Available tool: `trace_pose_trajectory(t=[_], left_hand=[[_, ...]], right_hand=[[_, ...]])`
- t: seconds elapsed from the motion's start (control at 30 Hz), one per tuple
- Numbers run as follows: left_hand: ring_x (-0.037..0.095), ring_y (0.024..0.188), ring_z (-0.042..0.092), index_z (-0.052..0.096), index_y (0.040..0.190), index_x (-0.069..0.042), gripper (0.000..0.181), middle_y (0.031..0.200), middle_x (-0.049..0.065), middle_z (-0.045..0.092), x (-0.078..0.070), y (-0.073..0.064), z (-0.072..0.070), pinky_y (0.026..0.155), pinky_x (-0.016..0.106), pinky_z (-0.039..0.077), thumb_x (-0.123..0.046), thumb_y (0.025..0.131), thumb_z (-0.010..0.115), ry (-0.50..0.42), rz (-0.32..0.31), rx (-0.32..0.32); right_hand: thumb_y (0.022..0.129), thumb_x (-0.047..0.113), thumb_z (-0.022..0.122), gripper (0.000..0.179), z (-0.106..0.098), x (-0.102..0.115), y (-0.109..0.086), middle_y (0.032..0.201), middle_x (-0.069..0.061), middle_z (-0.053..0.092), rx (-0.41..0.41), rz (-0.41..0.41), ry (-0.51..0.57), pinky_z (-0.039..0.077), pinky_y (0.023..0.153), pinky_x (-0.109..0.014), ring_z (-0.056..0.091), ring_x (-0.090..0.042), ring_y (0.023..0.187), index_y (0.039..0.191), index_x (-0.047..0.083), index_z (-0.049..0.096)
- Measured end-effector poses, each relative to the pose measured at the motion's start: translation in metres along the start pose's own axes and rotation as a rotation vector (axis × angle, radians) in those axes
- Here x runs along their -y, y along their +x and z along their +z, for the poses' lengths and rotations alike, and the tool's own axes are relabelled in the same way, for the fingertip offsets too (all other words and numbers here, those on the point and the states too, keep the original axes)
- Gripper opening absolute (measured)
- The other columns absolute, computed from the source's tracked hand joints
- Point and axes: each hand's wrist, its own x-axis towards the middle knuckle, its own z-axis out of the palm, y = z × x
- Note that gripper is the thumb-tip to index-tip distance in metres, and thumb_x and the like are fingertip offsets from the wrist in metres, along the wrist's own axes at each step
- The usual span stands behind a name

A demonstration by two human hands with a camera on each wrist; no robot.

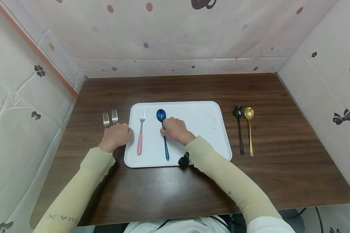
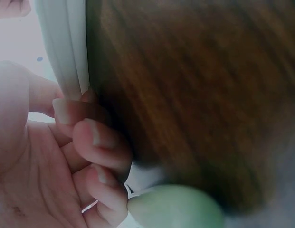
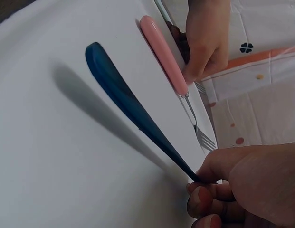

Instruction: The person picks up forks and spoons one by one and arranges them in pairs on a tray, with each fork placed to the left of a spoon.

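My right hand [image 1: 176,129] pinches the blue spoon [image 3: 133,104] near its neck, thumb against fingers. Its handle stands off the white tray [image 1: 198,118], casting a separate shadow in the right wrist view. Left of the spoon, a pink-handled fork [image 1: 140,142] lies on the tray, tines pointing away. By the tray's left edge, my left hand [image 1: 116,136] has curled fingers over two forks, whose tines [image 1: 106,119] show beyond it. A pale green handle [image 2: 176,209] shows beside its little finger; I cannot tell whether the hand grips a fork.
To the tray's right, a black spoon [image 1: 239,129] and a gold spoon [image 1: 249,129] lie side by side on the brown wooden table [image 1: 169,194]. A dark object [image 1: 183,160] is under my right wrist at the tray's front edge. White patterned curtains [image 1: 175,35] enclose the table.
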Motion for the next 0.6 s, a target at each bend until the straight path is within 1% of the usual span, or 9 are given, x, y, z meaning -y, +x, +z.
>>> trace_pose_trajectory(t=[0.27, 0.43, 0.6], left_hand=[[0.022, 0.053, 0.049, 0.056, 0.07, -0.008, 0.038, 0.057, 0.006, 0.049, 0.0003, -0.0001, 0.0, 0.052, 0.035, 0.035, -0.028, 0.095, 0.037, 0.002, -0.001, -0.005], [0.022, 0.052, 0.048, 0.056, 0.069, -0.008, 0.037, 0.057, 0.006, 0.049, 0.0001, -0.0002, 0.0009, 0.051, 0.034, 0.035, -0.027, 0.095, 0.037, -0.012, -0.007, -0.001], [0.022, 0.052, 0.048, 0.058, 0.07, -0.007, 0.038, 0.057, 0.007, 0.049, 0.0003, -0.0008, 0.0018, 0.05, 0.033, 0.035, -0.027, 0.095, 0.038, -0.024, -0.015, 0.003]], right_hand=[[0.094, 0.022, 0.056, 0.031, 0.0024, 0.0025, 0.0007, 0.055, 0.001, 0.049, -0.019, -0.006, 0.014, 0.034, 0.047, -0.023, 0.05, -0.013, 0.051, 0.066, 0.012, 0.06], [0.095, 0.023, 0.055, 0.027, 0.0032, 0.005, 0.0019, 0.057, 0.0, 0.051, -0.024, 0.004, 0.019, 0.036, 0.048, -0.024, 0.053, -0.014, 0.053, 0.071, 0.01, 0.062], [0.095, 0.023, 0.055, 0.027, 0.0039, 0.0074, 0.0028, 0.058, -0.001, 0.052, -0.027, 0.015, 0.019, 0.036, 0.049, -0.024, 0.054, -0.014, 0.054, 0.073, 0.01, 0.063]])
